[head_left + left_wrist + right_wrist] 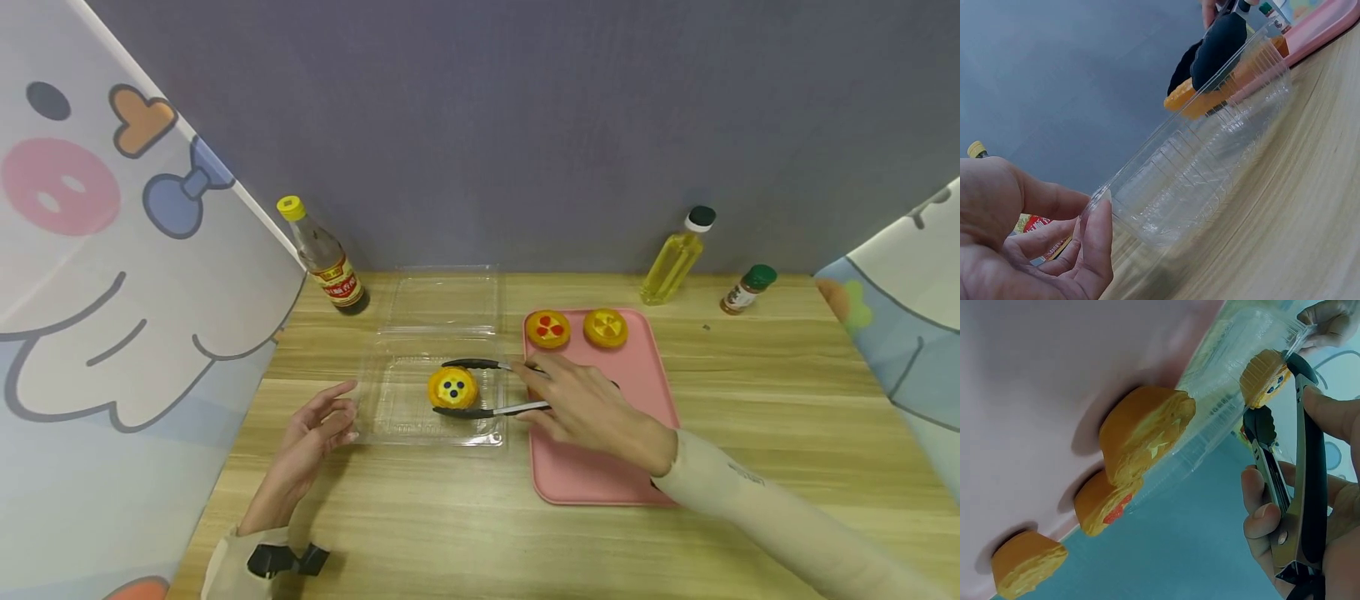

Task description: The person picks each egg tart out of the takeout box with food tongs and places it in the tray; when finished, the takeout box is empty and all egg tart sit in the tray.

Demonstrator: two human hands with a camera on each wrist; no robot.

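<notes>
My right hand (pixel 581 408) grips a pair of black-tipped tongs (pixel 517 408). Between their tips is an egg tart (pixel 453 388) with three dark blue dots on its pale top. It overlaps the right half of a clear plastic container (pixel 405 417), near rim height in the left wrist view. My left hand (pixel 1054 231) pinches that container's left rim between thumb and fingers. Beyond the hinge, the container's lid (pixel 446 300) lies folded back. On a pink tray (pixel 592 475) sit a red-topped tart (pixel 547 330), a yellow-topped tart (pixel 606 328) and another tart (pixel 1147 434), hidden by my hand in the head view.
A yellow-capped sauce bottle (pixel 330 265) stands at the back left, beside the lid. Behind the tray are an oil bottle (pixel 675 262) and a small green-capped jar (pixel 747 290). A grey partition (pixel 510 142) closes off the table's back edge.
</notes>
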